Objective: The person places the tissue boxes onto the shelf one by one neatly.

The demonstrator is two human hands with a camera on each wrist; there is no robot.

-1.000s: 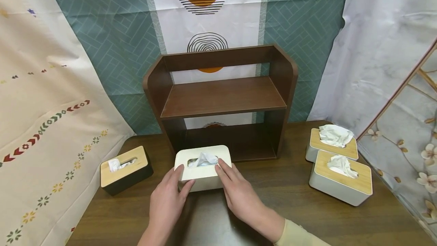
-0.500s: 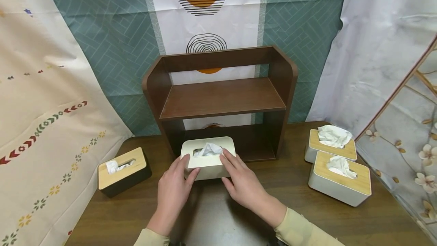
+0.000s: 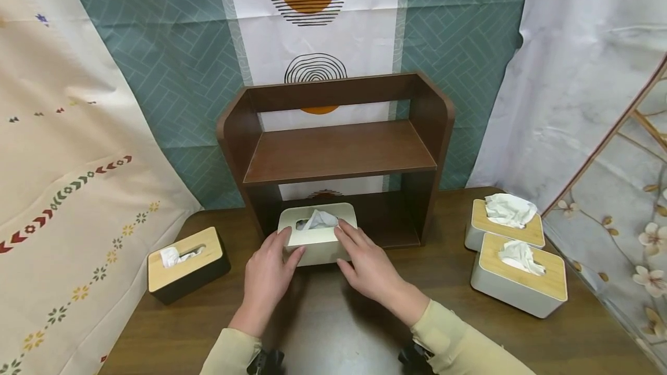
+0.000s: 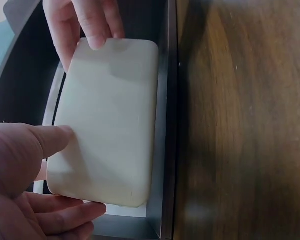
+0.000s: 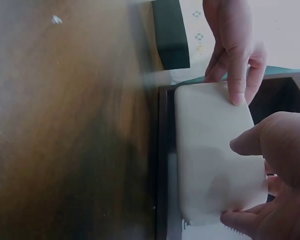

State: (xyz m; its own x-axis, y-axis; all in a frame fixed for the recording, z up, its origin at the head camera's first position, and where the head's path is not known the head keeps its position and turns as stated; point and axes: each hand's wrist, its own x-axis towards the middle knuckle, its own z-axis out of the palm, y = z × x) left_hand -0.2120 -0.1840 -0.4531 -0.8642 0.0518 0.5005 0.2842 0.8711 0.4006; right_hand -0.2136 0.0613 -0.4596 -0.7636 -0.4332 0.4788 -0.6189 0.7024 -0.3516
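Note:
A cream tissue box (image 3: pixel 319 252) with a white tissue (image 3: pixel 321 220) poking from its top slot is at the front of the brown shelf unit's lower compartment (image 3: pixel 388 235). My left hand (image 3: pixel 268 274) holds its left end, and my right hand (image 3: pixel 371 265) holds its right end. In the left wrist view, the left thumb (image 4: pixel 55 139) lies against the box's long front face (image 4: pixel 110 120), with fingers at the end. The right wrist view has the right thumb (image 5: pixel 247 142) on that same face, fingers round the other end. The box's back is hidden in the head view.
A black tissue box with a wooden lid (image 3: pixel 184 265) stands left on the wooden table (image 3: pixel 333 328). Two grey wooden-lidded tissue boxes stand right, one in front (image 3: pixel 521 282), one behind (image 3: pixel 476 230). The shelf unit's upper board (image 3: pixel 341 152) overhangs the lower compartment.
Both hands have moved the cream tissue box forward, away from the body, from the table before the shelf unit to its lower compartment. The other boxes have stayed put.

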